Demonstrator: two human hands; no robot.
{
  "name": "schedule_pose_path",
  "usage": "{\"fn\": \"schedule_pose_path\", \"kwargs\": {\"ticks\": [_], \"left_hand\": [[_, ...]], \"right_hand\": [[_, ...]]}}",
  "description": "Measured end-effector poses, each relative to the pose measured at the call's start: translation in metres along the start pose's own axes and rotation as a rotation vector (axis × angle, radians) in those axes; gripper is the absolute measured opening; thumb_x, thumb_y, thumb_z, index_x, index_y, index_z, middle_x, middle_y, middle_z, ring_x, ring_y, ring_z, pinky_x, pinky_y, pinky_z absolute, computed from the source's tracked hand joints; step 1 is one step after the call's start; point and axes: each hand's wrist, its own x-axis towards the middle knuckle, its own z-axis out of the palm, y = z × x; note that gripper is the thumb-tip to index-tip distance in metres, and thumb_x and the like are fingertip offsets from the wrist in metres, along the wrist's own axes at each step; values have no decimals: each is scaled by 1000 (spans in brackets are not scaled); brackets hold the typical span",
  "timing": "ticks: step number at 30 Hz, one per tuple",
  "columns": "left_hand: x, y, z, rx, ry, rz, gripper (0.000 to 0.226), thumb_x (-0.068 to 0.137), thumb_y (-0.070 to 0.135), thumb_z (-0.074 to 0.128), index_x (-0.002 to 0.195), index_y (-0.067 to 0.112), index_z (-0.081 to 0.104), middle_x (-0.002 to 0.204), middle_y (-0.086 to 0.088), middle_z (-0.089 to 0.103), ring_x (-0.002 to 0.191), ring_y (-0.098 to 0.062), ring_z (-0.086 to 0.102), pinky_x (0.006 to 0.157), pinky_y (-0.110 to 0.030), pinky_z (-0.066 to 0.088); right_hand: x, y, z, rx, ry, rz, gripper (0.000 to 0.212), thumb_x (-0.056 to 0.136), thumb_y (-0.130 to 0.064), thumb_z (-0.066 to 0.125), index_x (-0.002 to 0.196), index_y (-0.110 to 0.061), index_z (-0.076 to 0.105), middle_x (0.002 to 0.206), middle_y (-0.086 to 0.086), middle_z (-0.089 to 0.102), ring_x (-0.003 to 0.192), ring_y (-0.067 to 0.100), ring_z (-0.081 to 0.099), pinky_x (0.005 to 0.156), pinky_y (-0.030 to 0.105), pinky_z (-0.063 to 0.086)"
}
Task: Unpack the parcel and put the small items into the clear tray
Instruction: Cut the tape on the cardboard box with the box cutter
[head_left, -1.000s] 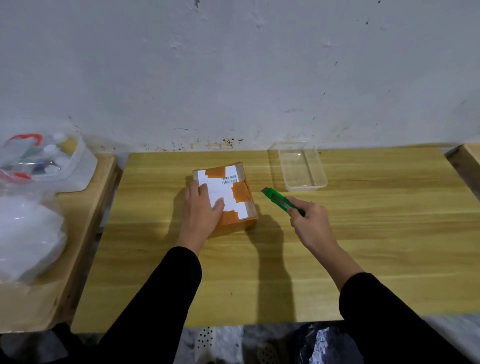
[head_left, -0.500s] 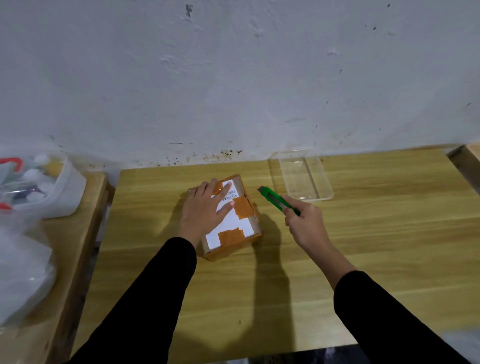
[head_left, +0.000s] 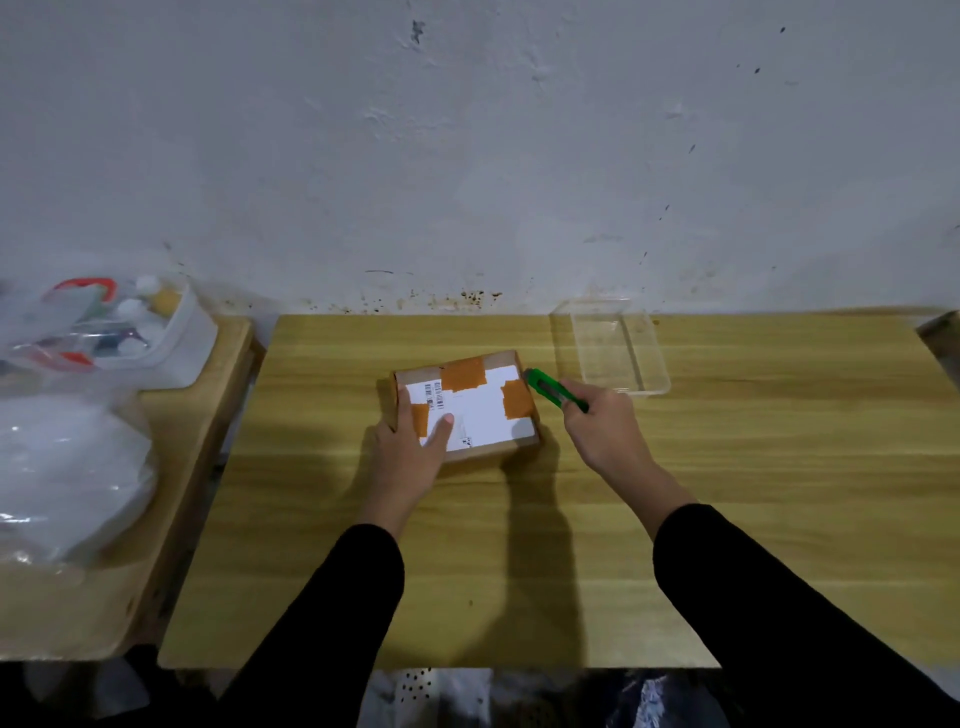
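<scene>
At the left, a side table (head_left: 104, 613) carries a white tub (head_left: 176, 343) of small bottles at its far edge and a clear plastic bag (head_left: 67, 467) toward its near left. Neither plays a part in the step in hand.

On the main table (head_left: 779, 493), the left hand (head_left: 410, 462) holds the near left corner of the parcel (head_left: 465, 405). The thumb lies flat on the white label (head_left: 478, 410) and the fingers go down round the left side. We judge this grip is there to pin the box so that it does not slide under the blade.

The parcel lies flat in the far half of the table, somewhat left of the middle. It is sealed, with orange tape (head_left: 464, 374) patched over the top.

The right hand (head_left: 602, 431) is closed round the handle of a green cutter (head_left: 556, 389), which points at the parcel's far right corner. The tip is at that corner. We cannot tell whether it touches, nor whether the blade is out. The low angle suggests a cut along the top seam, not a stab into the contents.

The clear tray (head_left: 613, 345) stands at the far edge of the table, right of the middle, just beyond the right hand, and looks empty. We judge it is set there for a short reach once the box is open. Unpacking has not yet begun.
</scene>
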Motion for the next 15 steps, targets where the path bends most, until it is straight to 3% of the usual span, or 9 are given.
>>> {"fn": "schedule_pose_path", "kwargs": {"ticks": [6, 10, 15], "left_hand": [[-1, 2, 4, -80, 6, -17, 75, 88, 65, 33, 146, 40, -7, 132, -20, 37, 122, -36, 39, 97, -44, 40], [-4, 4, 5, -89, 29, -25, 76, 88, 65, 33, 147, 38, -7, 130, -18, 38, 120, -34, 41, 94, -41, 40], [-5, 7, 8, -47, 81, -25, 77, 89, 64, 34, 148, 33, -5, 132, -19, 38, 123, -34, 39, 98, -43, 38]], "right_hand": [[3, 0, 6, -257, -17, -89, 34, 90, -8, 38, 116, -10, 60, 79, 22, 62, 61, 29, 53, 50, 29, 38], [1, -7, 11, -478, -33, -125, 30, 90, -9, 38, 116, -7, 54, 73, 13, 51, 64, 30, 49, 50, 30, 36], [-6, -17, 21, -586, -53, -114, 28, 89, -3, 39, 115, -2, 49, 71, 9, 44, 73, 33, 52, 57, 34, 39]]}}
